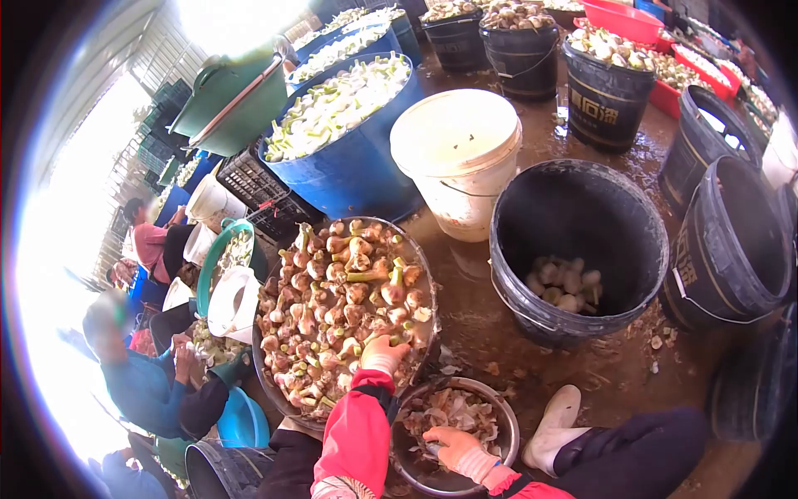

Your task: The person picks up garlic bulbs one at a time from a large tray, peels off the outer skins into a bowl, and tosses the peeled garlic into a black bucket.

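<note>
A wide round basin (431, 287) is heaped with garlic bulbs (320, 303), brown-skinned with short cut stems. My left hand (385, 354), in a pale glove, reaches onto the near right part of the heap. Its fingers are bent round a garlic bulb, which they mostly cover. Below it, my right hand (462, 452), also gloved, is over a metal bowl (509, 416) with loose garlic skins (465, 412) in it. The right fingers are closed on a small greyish thing whose kind I cannot make out.
A black bucket (615, 179) with some pale bulbs inside stands ahead right; a white lidded bucket (457, 187) is behind it. Blue tubs (349, 179) of trimmed garlic fill the back left. A co-worker (145, 378) sits at left. More black buckets (731, 241) line the right.
</note>
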{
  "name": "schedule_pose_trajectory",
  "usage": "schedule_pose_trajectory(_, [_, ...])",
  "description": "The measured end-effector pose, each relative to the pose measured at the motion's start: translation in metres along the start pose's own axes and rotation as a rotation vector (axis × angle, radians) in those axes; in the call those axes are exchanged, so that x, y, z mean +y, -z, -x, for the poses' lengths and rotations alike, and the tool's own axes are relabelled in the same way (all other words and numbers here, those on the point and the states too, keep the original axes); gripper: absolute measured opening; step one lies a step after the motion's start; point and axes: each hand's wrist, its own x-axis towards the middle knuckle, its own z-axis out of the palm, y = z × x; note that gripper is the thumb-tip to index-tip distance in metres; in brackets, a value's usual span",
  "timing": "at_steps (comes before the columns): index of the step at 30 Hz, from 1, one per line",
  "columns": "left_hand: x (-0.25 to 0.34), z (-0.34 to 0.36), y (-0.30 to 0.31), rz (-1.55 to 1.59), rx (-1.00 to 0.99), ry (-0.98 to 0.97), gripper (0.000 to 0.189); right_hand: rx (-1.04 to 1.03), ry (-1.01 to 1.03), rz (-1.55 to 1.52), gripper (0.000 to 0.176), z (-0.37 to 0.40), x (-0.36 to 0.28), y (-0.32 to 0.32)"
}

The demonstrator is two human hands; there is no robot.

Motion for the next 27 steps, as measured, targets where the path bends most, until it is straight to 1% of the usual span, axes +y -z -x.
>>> schedule_pose_trajectory(1, [-0.01, 0.001, -0.005, 0.002, -0.003, 0.001, 0.046, 0.041, -0.009, -0.044, 0.045, -0.001, 0.002, 0.0])
schedule_pose_trajectory(2, [-0.024, 0.004, -0.007, 0.346, -0.065, -0.046, 0.035, 0.08, -0.015, -0.09, 0.044, -0.002, 0.003, -0.001])
schedule_pose_trajectory(3, [-0.035, 0.007, -0.01, 0.687, -0.122, -0.094, 0.025, 0.077, -0.013, -0.091, 0.044, -0.001, 0.003, 0.0])
schedule_pose_trajectory(4, [-0.034, 0.028, -0.004, 0.847, -0.008, -0.176, 0.019, 0.181, 0.059, -0.109, 0.04, -0.001, 0.003, 0.002])
schedule_pose_trajectory(5, [-0.035, 0.049, 0.007, 1.014, -0.078, -0.21, 0.021, 0.284, 0.127, -0.128, 0.036, 0.001, 0.001, 0.002])
schedule_pose_trajectory(6, [-0.039, 0.067, 0.013, 1.165, -0.145, -0.183, 0.022, 0.307, 0.12, -0.224, 0.034, 0.006, -0.011, 0.007])
schedule_pose_trajectory(7, [-0.04, 0.087, 0.02, 1.318, -0.211, -0.156, 0.024, 0.301, 0.137, -0.322, 0.041, 0.007, -0.013, 0.008])
schedule_pose_trajectory(9, [-0.033, 0.128, 0.033, 1.605, -0.361, -0.179, 0.027, 0.38, 0.33, -0.477, 0.046, 0.005, -0.017, 0.003])
schedule_pose_trajectory(10, [-0.035, 0.146, 0.03, 1.589, -0.352, -0.198, 0.029, 0.376, 0.328, -0.475, 0.046, 0.007, -0.018, 0.003])
schedule_pose_trajectory(11, [-0.033, 0.162, 0.029, 1.587, -0.418, -0.173, 0.036, 0.324, 0.387, -0.573, 0.046, 0.009, -0.019, 0.003])
schedule_pose_trajectory(12, [-0.028, 0.178, 0.019, 1.596, -0.405, -0.179, 0.042, 0.273, 0.444, -0.671, 0.046, 0.013, -0.02, 0.001])
schedule_pose_trajectory(13, [-0.022, 0.193, 0.006, 1.607, -0.392, -0.187, 0.048, 0.272, 0.441, -0.67, 0.046, 0.019, -0.022, 0.0])
schedule_pose_trajectory(14, [-0.016, 0.203, -0.006, 1.457, -0.379, -0.165, 0.064, 0.168, 0.301, -0.915, 0.045, 0.024, -0.027, -0.001])
schedule_pose_trajectory(15, [-0.007, 0.221, -0.013, 1.305, -0.224, -0.254, 0.071, 0.059, 0.152, -1.155, 0.044, 0.028, -0.028, -0.003])
schedule_pose_trajectory(16, [-0.009, 0.228, -0.023, 1.248, -0.119, -0.3, 0.074, 0.111, 0.293, -0.981, 0.038, 0.024, -0.018, -0.006])
schedule_pose_trajectory(17, [-0.016, 0.231, -0.035, 1.189, -0.014, -0.345, 0.077, 0.107, 0.293, -0.978, 0.038, 0.03, -0.021, -0.004])
schedule_pose_trajectory(18, [-0.022, 0.23, -0.034, 1.059, -0.021, -0.351, 0.078, 0.068, 0.24, -0.841, 0.038, 0.035, -0.03, 0.003])
schedule_pose_trajectory(19, [-0.028, 0.234, -0.034, 1.06, -0.019, -0.351, 0.078, 0.032, 0.186, -0.704, 0.039, 0.039, -0.036, 0.008])
schedule_pose_trajectory(20, [-0.033, 0.238, -0.035, 1.061, -0.006, -0.367, 0.079, 0.065, 0.28, -0.422, 0.037, 0.034, -0.03, 0.009])
schedule_pose_trajectory(23, [-0.03, 0.25, -0.026, 1.063, 0.013, -0.407, 0.081, 0.137, 0.332, -0.391, 0.039, 0.035, -0.03, 0.003])
schedule_pose_trajectory(24, [-0.03, 0.252, -0.024, 0.879, 0.049, -0.408, 0.08, 0.181, 0.364, -0.294, 0.043, 0.045, -0.046, 0.005])
schedule_pose_trajectory(25, [-0.03, 0.253, -0.021, 0.695, 0.087, -0.407, 0.08, 0.184, 0.366, -0.294, 0.043, 0.045, -0.045, 0.001])
schedule_pose_trajectory(26, [-0.025, 0.256, -0.022, 0.555, 0.178, -0.396, 0.077, 0.218, 0.372, -0.364, 0.043, 0.043, -0.042, -0.004])
schedule_pose_trajectory(27, [-0.019, 0.259, -0.021, 0.556, 0.179, -0.401, 0.077, 0.251, 0.377, -0.434, 0.043, 0.042, -0.041, -0.009])
